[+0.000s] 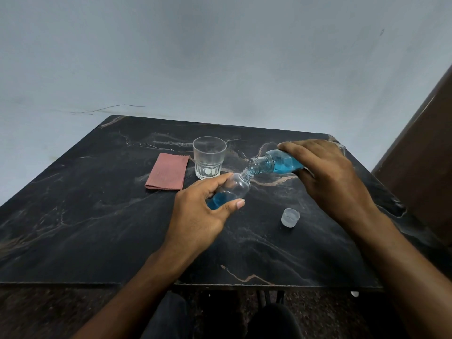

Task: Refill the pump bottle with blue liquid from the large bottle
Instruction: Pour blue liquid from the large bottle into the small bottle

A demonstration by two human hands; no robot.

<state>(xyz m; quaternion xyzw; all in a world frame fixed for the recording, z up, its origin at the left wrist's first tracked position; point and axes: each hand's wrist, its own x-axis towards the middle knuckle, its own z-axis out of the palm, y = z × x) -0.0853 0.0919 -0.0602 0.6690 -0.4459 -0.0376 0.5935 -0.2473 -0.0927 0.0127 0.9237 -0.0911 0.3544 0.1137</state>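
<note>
My left hand grips a small clear pump bottle with its pump top off, tilted with its neck up to the right. Blue liquid sits in its lower part. My right hand holds the large clear bottle nearly on its side, open mouth pointing left and touching the small bottle's neck. Blue liquid lies along the large bottle's lower side up to its neck. A translucent white cap rests on the black marble table just right of my left hand.
An empty faceted glass tumbler stands behind the bottles. A folded reddish cloth lies to its left. A pale wall rises behind the table and a brown wooden panel stands at the right.
</note>
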